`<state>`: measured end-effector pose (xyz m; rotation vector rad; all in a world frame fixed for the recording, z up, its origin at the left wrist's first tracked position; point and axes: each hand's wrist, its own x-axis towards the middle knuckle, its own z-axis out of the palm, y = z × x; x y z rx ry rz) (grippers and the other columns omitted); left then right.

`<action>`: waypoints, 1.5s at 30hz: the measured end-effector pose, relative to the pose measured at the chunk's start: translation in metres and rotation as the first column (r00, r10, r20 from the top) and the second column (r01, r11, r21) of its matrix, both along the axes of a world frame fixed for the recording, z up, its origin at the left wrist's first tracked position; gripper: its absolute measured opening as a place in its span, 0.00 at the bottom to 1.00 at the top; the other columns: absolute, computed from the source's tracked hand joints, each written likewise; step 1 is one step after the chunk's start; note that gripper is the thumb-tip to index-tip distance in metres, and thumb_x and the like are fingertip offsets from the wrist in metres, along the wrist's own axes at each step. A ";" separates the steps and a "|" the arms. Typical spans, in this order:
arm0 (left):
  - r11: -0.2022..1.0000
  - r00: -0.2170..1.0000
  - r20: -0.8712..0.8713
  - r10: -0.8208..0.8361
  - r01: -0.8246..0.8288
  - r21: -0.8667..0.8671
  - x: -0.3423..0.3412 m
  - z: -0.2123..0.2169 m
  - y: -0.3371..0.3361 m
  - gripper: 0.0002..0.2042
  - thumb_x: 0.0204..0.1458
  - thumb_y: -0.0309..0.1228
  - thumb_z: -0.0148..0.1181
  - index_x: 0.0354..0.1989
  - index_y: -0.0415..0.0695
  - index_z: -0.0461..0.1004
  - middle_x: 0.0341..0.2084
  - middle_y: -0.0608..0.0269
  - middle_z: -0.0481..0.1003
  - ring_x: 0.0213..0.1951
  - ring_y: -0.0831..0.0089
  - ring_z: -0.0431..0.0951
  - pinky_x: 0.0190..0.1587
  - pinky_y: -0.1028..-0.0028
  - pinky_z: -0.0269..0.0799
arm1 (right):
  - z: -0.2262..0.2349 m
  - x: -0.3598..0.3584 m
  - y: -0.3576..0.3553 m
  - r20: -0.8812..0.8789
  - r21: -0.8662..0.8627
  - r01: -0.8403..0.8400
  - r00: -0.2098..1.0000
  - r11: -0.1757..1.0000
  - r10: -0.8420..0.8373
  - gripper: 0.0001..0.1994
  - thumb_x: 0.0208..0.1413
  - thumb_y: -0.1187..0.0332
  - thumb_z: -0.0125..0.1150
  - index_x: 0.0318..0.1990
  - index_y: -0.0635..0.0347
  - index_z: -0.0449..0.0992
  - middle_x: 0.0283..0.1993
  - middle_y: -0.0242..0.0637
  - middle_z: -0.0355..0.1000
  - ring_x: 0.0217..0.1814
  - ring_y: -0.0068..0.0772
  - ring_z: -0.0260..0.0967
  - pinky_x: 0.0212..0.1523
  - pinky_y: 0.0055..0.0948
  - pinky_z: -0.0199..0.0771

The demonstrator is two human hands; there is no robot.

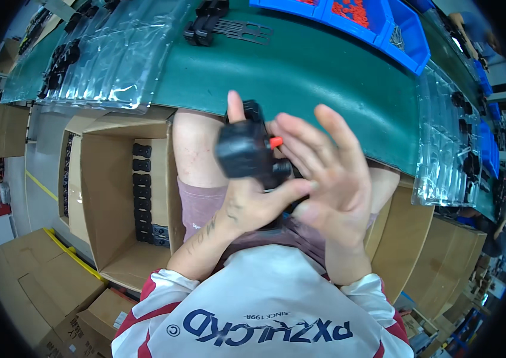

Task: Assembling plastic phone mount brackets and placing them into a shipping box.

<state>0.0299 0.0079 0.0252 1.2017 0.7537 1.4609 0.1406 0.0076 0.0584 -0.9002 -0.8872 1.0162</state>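
Above my lap, my left hand (245,203) is wrapped round a black plastic part (242,150), blurred by motion. One of its fingers sticks up behind the part's far edge. A small red piece (275,142) protrudes from the right side of the part, with a dark ribbed knob (281,168) just below it. My right hand (342,179) is spread beside that side, its fingertips close to the red piece. Whether they touch it I cannot tell. Part of the black object is hidden behind my hands.
Across the green table (300,77) stand blue bins (357,37) with red pieces (348,12) and metal screws (397,39). Black parts (202,30) lie at the back. Clear trays (115,65) flank it. A cardboard box (110,203) holding several black parts is left of my legs; another (408,238) stands right.
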 end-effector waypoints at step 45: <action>0.802 0.824 0.458 -0.334 0.504 -0.322 -0.063 -0.091 -0.030 0.27 0.50 0.20 0.53 0.62 0.34 0.56 0.50 0.42 0.69 0.52 0.56 0.72 0.55 0.65 0.68 | 0.040 0.354 0.194 0.903 0.272 0.566 0.131 0.778 -0.410 0.43 0.50 0.48 0.61 0.65 0.70 0.51 0.56 0.50 0.67 0.53 0.40 0.68 0.53 0.30 0.66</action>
